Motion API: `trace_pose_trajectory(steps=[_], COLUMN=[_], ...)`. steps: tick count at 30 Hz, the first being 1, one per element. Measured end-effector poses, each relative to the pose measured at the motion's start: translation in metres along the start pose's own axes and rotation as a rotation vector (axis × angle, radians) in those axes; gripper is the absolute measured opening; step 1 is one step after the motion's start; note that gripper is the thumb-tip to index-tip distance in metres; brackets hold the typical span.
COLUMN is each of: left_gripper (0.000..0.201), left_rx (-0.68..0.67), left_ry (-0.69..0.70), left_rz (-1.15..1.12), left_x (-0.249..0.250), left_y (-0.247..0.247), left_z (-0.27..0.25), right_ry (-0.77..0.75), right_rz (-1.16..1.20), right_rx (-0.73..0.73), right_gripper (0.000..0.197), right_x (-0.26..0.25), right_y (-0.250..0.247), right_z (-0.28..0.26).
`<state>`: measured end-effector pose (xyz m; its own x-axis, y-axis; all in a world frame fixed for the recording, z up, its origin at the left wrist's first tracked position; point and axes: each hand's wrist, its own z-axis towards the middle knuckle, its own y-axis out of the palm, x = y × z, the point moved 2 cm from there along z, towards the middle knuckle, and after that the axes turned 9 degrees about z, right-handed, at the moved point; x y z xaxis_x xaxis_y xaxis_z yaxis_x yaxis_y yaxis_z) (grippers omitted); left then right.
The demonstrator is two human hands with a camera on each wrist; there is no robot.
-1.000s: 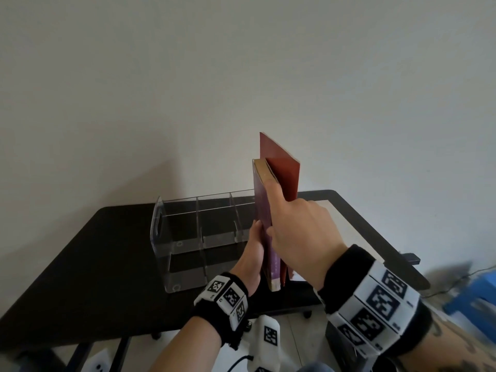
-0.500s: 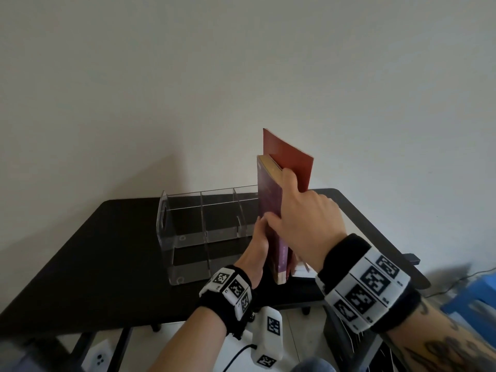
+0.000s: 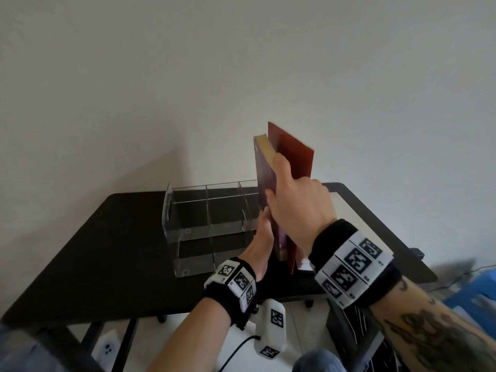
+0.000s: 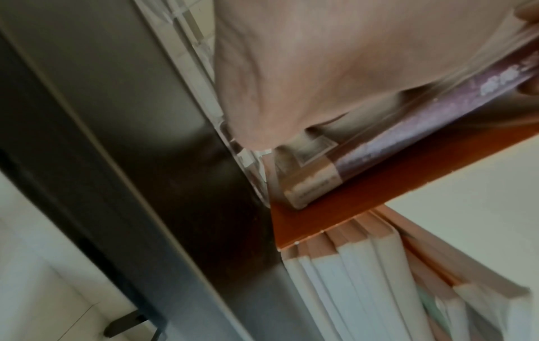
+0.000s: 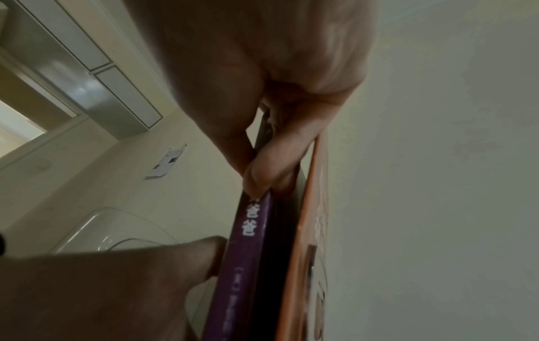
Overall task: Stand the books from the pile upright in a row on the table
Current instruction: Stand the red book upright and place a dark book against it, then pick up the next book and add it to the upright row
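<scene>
A purple book stands upright on the black table, just right of a clear organizer. A taller, thin orange-red book stands against its right side. My right hand grips the purple book from above, thumb on the left cover and a finger along the top edge; the right wrist view shows the fingers pinching its spine. My left hand lies flat against the lower left cover. In the left wrist view more books show their pale page edges beyond the orange-red book.
The clear acrylic organizer with dividers sits mid-table, touching the books' left side. The table's right end has a light panel. A blue stool stands on the floor at the right. The wall is close behind the table.
Both hands keep their places on the purple book. The two books stand a little straighter than a second ago, and the head view has shifted slightly.
</scene>
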<state>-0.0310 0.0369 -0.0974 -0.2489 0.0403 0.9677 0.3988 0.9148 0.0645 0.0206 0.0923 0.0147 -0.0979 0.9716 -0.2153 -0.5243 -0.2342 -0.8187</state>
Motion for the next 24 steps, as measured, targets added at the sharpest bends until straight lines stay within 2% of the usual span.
trace_pose_trajectory(steps=[5,14,20,24], left_gripper=[0.049,0.053,0.048,0.051], left_rx=[-0.028,-0.027,-0.021,0.026], left_ry=[0.054,0.068,0.072,0.072], left_rz=[0.046,0.072,0.078,0.079], left_x=[-0.001,-0.013,-0.015,-0.016], left_y=[-0.009,-0.012,-0.013,-0.014], left_z=[-0.006,0.008,0.012,0.015], right_ry=[0.001,0.059,0.093,0.088], right_rz=[-0.03,-0.02,-0.025,0.017], right_rx=[-0.014,-0.04,-0.025,-0.052], right_gripper=[0.057,0.065,0.065,0.07], right_x=[-0.003,-0.004,-0.007,0.0], right_y=[0.019,0.021,0.022,0.014], right_z=[-0.002,0.003,0.003,0.004])
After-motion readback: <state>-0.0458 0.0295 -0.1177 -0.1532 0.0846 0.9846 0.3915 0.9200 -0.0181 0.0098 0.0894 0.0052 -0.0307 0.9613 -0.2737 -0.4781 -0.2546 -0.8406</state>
